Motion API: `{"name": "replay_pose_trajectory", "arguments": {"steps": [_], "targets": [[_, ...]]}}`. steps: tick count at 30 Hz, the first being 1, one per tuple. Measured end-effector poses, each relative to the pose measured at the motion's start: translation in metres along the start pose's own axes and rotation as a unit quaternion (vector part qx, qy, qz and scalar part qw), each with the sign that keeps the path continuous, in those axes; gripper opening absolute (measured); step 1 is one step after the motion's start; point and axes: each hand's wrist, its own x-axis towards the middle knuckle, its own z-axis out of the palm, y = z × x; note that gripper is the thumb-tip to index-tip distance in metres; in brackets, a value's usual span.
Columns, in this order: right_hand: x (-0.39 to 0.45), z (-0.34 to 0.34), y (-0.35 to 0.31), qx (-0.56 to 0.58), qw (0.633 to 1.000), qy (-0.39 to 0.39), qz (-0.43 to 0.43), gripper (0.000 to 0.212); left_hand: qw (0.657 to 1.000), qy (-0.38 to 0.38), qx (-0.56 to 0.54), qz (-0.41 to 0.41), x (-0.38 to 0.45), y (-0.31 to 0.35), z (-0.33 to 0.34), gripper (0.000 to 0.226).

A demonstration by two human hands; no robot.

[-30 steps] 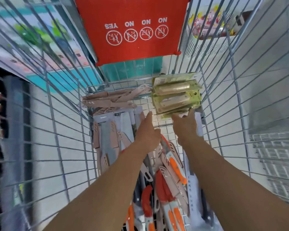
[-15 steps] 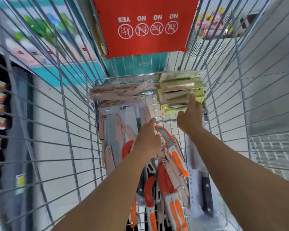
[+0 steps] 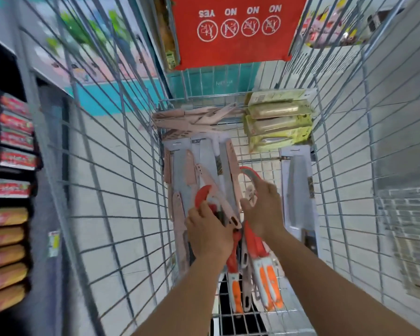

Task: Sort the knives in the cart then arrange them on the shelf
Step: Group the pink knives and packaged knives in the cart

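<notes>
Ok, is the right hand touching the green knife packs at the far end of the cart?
Apart. The head view shows the right hand down among the orange-handled knives, with bare cart floor between it and the green packs.

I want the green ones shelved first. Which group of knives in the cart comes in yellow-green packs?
The stack of green packs in the cart's far right corner. The pink knives beside it lie loose, and the cleaver is on a grey card.

A red sign [image 3: 238, 30] hangs ahead, with packaged goods [image 3: 10, 214] stacked at left.
</notes>
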Motion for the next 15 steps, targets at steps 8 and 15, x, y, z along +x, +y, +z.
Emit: {"name": "replay_pose_trajectory", "arguments": {"steps": [8, 15], "targets": [[-0.034, 0.039, -0.006, -0.039, 0.996, -0.071, 0.023, 0.024, 0.995, -0.001, -0.08, -0.065, -0.006, -0.02, -0.001, 0.059], [-0.028, 0.042, -0.014, -0.072, 0.994, -0.071, 0.041, 0.017, 0.992, 0.026, -0.06, -0.112, -0.007, -0.034, 0.001, 0.05]]}}
